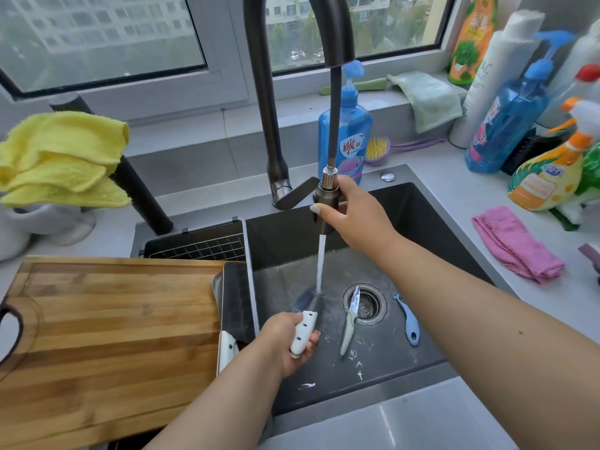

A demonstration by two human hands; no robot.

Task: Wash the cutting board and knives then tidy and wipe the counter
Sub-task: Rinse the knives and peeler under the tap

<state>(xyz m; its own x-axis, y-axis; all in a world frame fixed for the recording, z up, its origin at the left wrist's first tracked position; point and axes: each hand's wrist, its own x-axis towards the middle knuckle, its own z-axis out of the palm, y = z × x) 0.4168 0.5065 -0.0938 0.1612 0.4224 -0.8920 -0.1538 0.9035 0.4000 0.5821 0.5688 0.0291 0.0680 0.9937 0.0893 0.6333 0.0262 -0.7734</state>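
Note:
My left hand (pixel 287 339) grips the white riveted handle of a dark-bladed knife (pixel 304 329) over the sink (pixel 406 362); its blade sits under the running water. My right hand (pixel 354 216) holds the pulled-out faucet spray head (pixel 326 203), which pours a stream down onto the blade. A small pale-green paring knife (pixel 349 326) lies on the sink floor, tip over the drain (pixel 367 305). A blue peeler (pixel 407 323) lies to its right. A wooden cutting board (pixel 107 332) rests at the left, with a cleaver (pixel 232 310) lying along its right edge.
A yellow cloth (pixel 61 157) hangs at the left, a pink cloth (pixel 516 245) lies on the counter at the right. A blue dish soap bottle (pixel 345 138) stands behind the sink; several cleaner bottles (pixel 548 170) crowd the right corner. A green cloth (pixel 428 95) lies on the windowsill.

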